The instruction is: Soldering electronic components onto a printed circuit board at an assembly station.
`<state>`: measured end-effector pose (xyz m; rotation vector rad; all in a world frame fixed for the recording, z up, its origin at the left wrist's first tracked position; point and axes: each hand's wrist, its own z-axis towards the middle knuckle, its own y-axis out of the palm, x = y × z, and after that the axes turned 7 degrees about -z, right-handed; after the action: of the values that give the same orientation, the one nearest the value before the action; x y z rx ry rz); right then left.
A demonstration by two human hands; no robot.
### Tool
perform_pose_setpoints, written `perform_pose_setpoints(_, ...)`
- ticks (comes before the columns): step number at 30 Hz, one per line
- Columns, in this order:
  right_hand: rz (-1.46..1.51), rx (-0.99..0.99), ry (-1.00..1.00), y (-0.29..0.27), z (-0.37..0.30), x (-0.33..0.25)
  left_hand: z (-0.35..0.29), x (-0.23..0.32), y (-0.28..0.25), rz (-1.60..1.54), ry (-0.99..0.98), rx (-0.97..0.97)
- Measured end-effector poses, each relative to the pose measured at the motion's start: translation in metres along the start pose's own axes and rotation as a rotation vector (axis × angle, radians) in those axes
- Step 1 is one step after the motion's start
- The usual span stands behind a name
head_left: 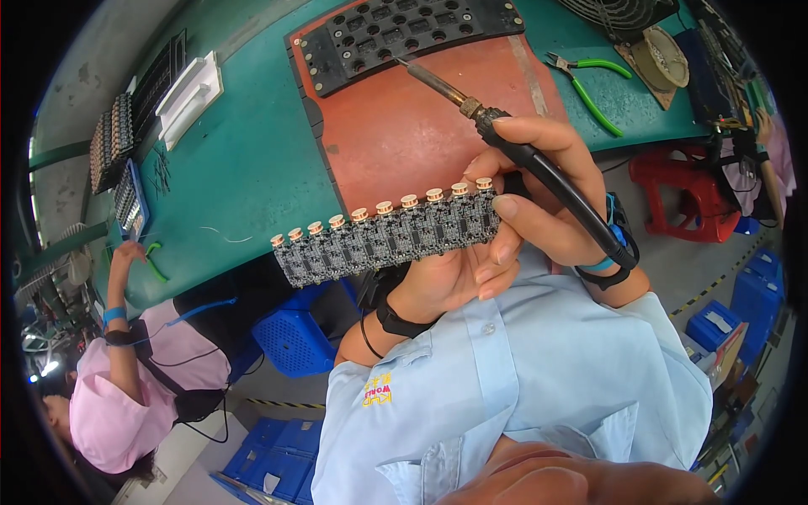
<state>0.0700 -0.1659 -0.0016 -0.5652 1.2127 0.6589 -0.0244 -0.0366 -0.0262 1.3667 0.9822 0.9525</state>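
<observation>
A long strip of joined circuit boards [389, 239] slants across the middle, with a row of small copper coils [409, 201] along its upper edge. Below its right half, my left hand [446, 279] is closed on the strip, its fingers partly hidden behind. My right hand [555, 181] grips a soldering iron [539, 168] by its black handle. The iron's tip points up and left, apart from the strip, and appears over the edge of the black fixture. At the strip's right end, my right thumb and fingertips are also against the boards.
A black fixture plate [404, 38] with round holes lies on an orange mat [396, 139]. Green-handled cutters [589, 88] and a solder spool [661, 59] are at the right. A white tray [189, 101] and stacked boards [112, 139] stand left. A co-worker in pink [126, 387] sits lower left.
</observation>
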Motion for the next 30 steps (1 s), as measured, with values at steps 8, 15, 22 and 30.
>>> perform_pose_setpoints(8, 0.014, 0.000, -0.042, 0.001, -0.001, 0.002, 0.001, 0.001, 0.005, 0.141, 0.009, 0.043)
perform_pose_setpoints(15, 0.038, -0.015, -0.030, 0.001, -0.002, 0.004, 0.000, 0.003, -0.001, 0.044, -0.036, 0.084)
perform_pose_setpoints(22, 0.128, 0.049, 0.010, 0.003, -0.005, 0.005, -0.001, -0.004, -0.001, 0.086, -0.008, 0.097)
perform_pose_setpoints(30, 0.145, 0.073, 0.005, 0.007, -0.004, 0.008, 0.001, -0.001, -0.007, 0.090, -0.046, 0.061)
